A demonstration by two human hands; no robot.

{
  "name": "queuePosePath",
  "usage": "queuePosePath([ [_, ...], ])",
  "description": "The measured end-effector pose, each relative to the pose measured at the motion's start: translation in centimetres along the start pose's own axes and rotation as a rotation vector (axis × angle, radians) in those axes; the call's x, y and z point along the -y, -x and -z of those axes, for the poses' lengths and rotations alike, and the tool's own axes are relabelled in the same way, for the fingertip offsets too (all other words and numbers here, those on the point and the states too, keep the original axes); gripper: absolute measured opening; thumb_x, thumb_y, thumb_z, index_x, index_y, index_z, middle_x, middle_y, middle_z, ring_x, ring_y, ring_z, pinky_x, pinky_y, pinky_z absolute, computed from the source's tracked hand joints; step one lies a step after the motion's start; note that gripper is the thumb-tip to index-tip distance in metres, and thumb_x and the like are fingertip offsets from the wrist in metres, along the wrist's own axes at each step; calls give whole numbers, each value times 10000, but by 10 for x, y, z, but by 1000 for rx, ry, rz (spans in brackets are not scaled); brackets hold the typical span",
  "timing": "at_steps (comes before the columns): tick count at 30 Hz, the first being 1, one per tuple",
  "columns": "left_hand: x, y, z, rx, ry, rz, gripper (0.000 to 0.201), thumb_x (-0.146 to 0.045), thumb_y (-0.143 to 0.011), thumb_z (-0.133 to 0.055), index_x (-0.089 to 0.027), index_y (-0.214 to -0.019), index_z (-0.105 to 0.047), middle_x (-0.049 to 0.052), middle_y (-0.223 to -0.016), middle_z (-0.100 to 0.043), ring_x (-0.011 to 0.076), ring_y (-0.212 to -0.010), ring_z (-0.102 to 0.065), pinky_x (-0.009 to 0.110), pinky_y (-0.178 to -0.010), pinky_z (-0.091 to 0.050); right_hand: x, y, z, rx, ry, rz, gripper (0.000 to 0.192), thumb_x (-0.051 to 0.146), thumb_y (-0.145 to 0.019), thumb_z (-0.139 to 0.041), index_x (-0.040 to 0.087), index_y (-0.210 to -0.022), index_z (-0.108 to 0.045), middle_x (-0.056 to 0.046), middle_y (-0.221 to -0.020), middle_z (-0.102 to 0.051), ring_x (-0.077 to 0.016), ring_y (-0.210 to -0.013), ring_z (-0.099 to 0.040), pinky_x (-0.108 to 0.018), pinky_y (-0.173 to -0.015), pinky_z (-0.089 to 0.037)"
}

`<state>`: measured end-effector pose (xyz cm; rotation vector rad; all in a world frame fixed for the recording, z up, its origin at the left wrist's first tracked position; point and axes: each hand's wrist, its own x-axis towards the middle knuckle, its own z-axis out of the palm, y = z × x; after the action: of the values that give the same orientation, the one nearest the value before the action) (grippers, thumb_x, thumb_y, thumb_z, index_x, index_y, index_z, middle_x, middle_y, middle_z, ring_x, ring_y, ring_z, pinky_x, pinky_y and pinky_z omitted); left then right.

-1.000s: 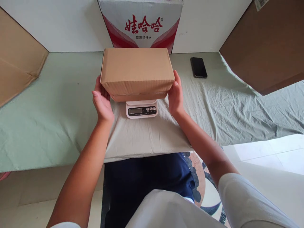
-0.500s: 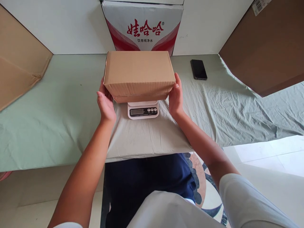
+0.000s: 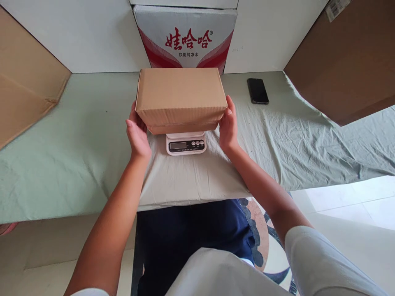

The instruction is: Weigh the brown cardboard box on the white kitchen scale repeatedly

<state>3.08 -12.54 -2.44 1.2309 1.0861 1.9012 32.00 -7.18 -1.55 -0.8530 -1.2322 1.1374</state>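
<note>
The closed cardboard box (image 3: 181, 98) sits in front of you at the middle of the table, over the small white kitchen scale (image 3: 186, 143), whose display and buttons poke out from under the box's near edge; whether the box rests its full weight on the scale cannot be told from here. Your left hand (image 3: 137, 133) is pressed flat against the box's left end, fingers spread upward along the side, and your right hand (image 3: 228, 127) mirrors it on the right end, thumb up near the top corner, so you hold the box clamped between both open palms. The scale stands on a pale green sheet (image 3: 77, 139) that covers the table and wrinkles off to your right. Just behind the box, against the white wall, stands a red-and-white water carton (image 3: 185, 37) with red lettering. A black phone (image 3: 258, 91) lies flat on the sheet to the right of the box, well apart from your right hand. Large brown cardboard panels lean in at the far left (image 3: 24, 82) and far right (image 3: 348, 61) edges.
</note>
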Motion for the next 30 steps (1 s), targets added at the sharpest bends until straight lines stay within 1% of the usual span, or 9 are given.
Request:
queuePosePath([
  [4, 9, -2, 8, 16, -9, -18, 909, -1037, -901, -490, -355, -1440, -756, 53, -1700, -639, 385, -1757, -364, 634, -1377, -379, 0, 0, 0, 2, 6, 6, 962, 927, -884, -503, 445, -1707, -376, 27, -1878, -397, -317, -1804, -324, -643, -1490, -282],
  [8, 13, -3, 10, 27, -43, -6, 931, -1053, -890, -457, -370, -1445, -761, 39, -1710, -636, 387, -1782, -309, 658, -1374, -386, 0, -1, 1, 20, 72, 26, 937, 952, -908, -428, 459, -1703, -394, 36, -1867, -410, -317, -1802, -322, -650, -1475, -312],
  [11, 10, -2, 7, 11, -45, -2, 973, -1067, -869, -462, -352, -1459, -760, 37, -1707, -639, 392, -1784, -304, 669, -1378, -379, 1, 0, 1, 19, 62, 28, 906, 936, -911, -456, 452, -1676, -434, 25, -1848, -443, -313, -1790, -343, -635, -1470, -333],
  [14, 6, -1, 4, 5, -58, -6, 992, -1069, -860, -460, -349, -1472, -760, 45, -1705, -641, 389, -1777, -322, 659, -1375, -393, 2, 1, 0, 10, 26, 18, 865, 901, -912, -487, 444, -1646, -461, 21, -1829, -466, -308, -1779, -358, -623, -1474, -334],
  [19, 2, 0, 2, 14, -73, 17, 964, -1088, -816, -480, -437, -1475, -748, 15, -1678, -661, 353, -1777, -328, 614, -1392, -413, 3, 2, -2, 16, 36, 10, 844, 878, -926, -463, 446, -1651, -447, 31, -1826, -466, -303, -1776, -358, -613, -1475, -335],
  [21, 2, -1, 2, 22, -64, 20, 977, -1090, -817, -486, -417, -1475, -749, 24, -1692, -648, 358, -1779, -322, 619, -1403, -388, 3, 2, -2, 12, 36, 7, 856, 890, -914, -469, 449, -1648, -449, 35, -1826, -465, -305, -1781, -347, -618, -1480, -326],
  [24, 2, -1, 1, 40, -74, 1, 988, -1071, -866, -448, -364, -1487, -749, 56, -1710, -627, 362, -1777, -323, 633, -1400, -360, 4, 1, -3, 3, 28, -4, 889, 914, -883, -495, 441, -1635, -460, 28, -1824, -468, -317, -1785, -337, -629, -1483, -322],
  [28, -2, 1, -1, 11, -28, 22, 960, -1060, -827, -525, -401, -1493, -740, 32, -1672, -659, 351, -1781, -310, 610, -1408, -358, 3, 0, -3, -2, 13, -3, 890, 927, -862, -524, 430, -1599, -487, 21, -1802, -493, -336, -1772, -359, -644, -1476, -338],
  [30, -4, 3, -1, 28, -6, 51, 925, -1038, -844, -544, -404, -1489, -736, 22, -1685, -650, 343, -1789, -288, 574, -1423, -346, 2, 0, -2, 0, -4, 9, 855, 919, -867, -535, 427, -1567, -514, 21, -1777, -516, -344, -1757, -383, -650, -1469, -351],
])
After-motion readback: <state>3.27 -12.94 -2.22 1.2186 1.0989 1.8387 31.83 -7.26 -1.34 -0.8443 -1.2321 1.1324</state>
